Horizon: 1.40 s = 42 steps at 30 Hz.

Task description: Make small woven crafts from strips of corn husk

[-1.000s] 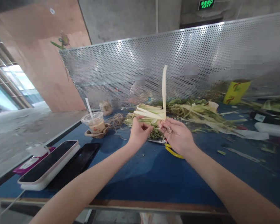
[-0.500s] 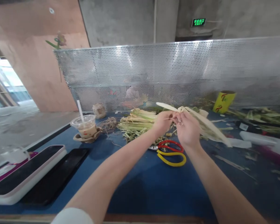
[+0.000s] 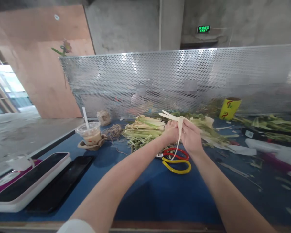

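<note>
Clear plastic cup [image 3: 90, 133] with straw held a pale brown drink, sitting at desk's left. Blue desk [image 3: 145, 191] backed by perforated metal screen [image 3: 184, 81]; concrete wall behind. Left hand [image 3: 171, 132] and right hand [image 3: 191, 137], raised above red-and-yellow scissors [image 3: 177, 160], both pinched shut on a pale, flat leaf strip [image 3: 179, 129], one end hanging limp.

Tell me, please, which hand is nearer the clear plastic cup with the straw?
Left. The left hand is right of the clear plastic cup; the right hand lies further right.
</note>
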Each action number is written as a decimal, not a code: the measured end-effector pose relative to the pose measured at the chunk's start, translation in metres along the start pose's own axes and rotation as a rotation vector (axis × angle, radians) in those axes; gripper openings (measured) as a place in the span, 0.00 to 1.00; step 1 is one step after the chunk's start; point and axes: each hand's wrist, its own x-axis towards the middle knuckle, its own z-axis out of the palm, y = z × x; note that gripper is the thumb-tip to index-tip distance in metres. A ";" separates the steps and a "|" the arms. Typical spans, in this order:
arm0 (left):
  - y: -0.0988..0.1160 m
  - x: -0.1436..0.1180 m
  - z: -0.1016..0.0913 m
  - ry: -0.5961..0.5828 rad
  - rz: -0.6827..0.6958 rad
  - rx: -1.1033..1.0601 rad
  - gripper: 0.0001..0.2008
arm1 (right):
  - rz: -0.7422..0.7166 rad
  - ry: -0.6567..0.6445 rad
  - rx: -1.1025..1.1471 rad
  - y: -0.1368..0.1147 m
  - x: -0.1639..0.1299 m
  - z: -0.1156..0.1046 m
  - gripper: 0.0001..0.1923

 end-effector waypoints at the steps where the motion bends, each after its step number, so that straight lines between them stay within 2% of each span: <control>1: -0.005 -0.011 -0.007 -0.001 0.017 0.032 0.17 | -0.034 -0.011 -0.045 -0.008 -0.002 -0.002 0.13; 4: -0.018 -0.054 -0.030 -0.027 0.052 0.107 0.12 | -0.160 -0.086 -0.210 -0.032 -0.004 -0.003 0.13; 5: -0.021 -0.071 -0.038 -0.035 0.047 0.127 0.10 | -0.234 -0.157 -0.312 -0.038 -0.003 0.000 0.12; 7: -0.026 -0.104 -0.053 -0.051 0.011 0.161 0.10 | -0.551 -0.562 -0.894 -0.044 0.005 0.009 0.12; 8: -0.028 -0.119 -0.062 -0.072 -0.011 0.175 0.09 | -0.635 -0.718 -1.020 -0.044 0.010 0.015 0.11; 11: -0.032 -0.155 -0.086 -0.150 -0.117 0.197 0.08 | -0.725 -0.909 -1.127 -0.044 0.033 0.031 0.09; 13: -0.031 -0.173 -0.103 -0.199 -0.185 0.204 0.06 | -0.780 -0.987 -1.181 -0.047 0.048 0.037 0.08; 15: -0.023 -0.186 -0.118 -0.218 -0.251 0.213 0.06 | -0.815 -1.024 -1.222 -0.054 0.061 0.039 0.06; 17: -0.007 -0.194 -0.130 -0.170 -0.310 0.228 0.08 | -0.850 -1.055 -1.263 -0.062 0.067 0.041 0.06; 18: 0.003 -0.194 -0.134 -0.073 -0.379 0.264 0.09 | -0.871 -1.072 -1.286 -0.065 0.068 0.041 0.05; 19: 0.014 -0.193 -0.137 0.071 -0.422 0.319 0.10 | -0.890 -1.090 -1.302 -0.067 0.068 0.042 0.05; 21: 0.031 -0.184 -0.138 0.356 -0.390 0.414 0.16 | -0.917 -1.130 -1.304 -0.070 0.066 0.045 0.03; 22: 0.036 -0.178 -0.136 0.407 -0.342 0.415 0.20 | -0.923 -1.147 -1.281 -0.071 0.064 0.045 0.03; 23: 0.038 -0.171 -0.134 0.395 -0.285 0.386 0.25 | -0.926 -1.163 -1.247 -0.072 0.062 0.045 0.03; 25: 0.035 -0.157 -0.128 0.254 -0.169 0.310 0.26 | -0.931 -1.188 -1.162 -0.075 0.057 0.044 0.06; 27: 0.027 -0.148 -0.122 0.120 -0.118 0.182 0.17 | -0.924 -1.173 -1.087 -0.078 0.051 0.040 0.09; 28: 0.023 -0.146 -0.120 0.089 -0.096 0.137 0.13 | -0.912 -1.153 -1.059 -0.079 0.048 0.038 0.10; 30: 0.018 -0.145 -0.116 0.064 -0.061 0.075 0.08 | -0.866 -1.103 -1.011 -0.080 0.041 0.034 0.11; 34: 0.015 -0.149 -0.114 0.034 -0.018 0.031 0.09 | -0.718 -1.034 -0.908 -0.073 0.026 0.034 0.10; 38: 0.012 -0.152 -0.113 -0.027 0.026 0.041 0.10 | -0.611 -1.044 -0.796 -0.063 0.015 0.035 0.10; 42: 0.007 -0.156 -0.107 -0.015 0.034 0.007 0.10 | -0.531 -1.050 -0.736 -0.054 0.006 0.035 0.11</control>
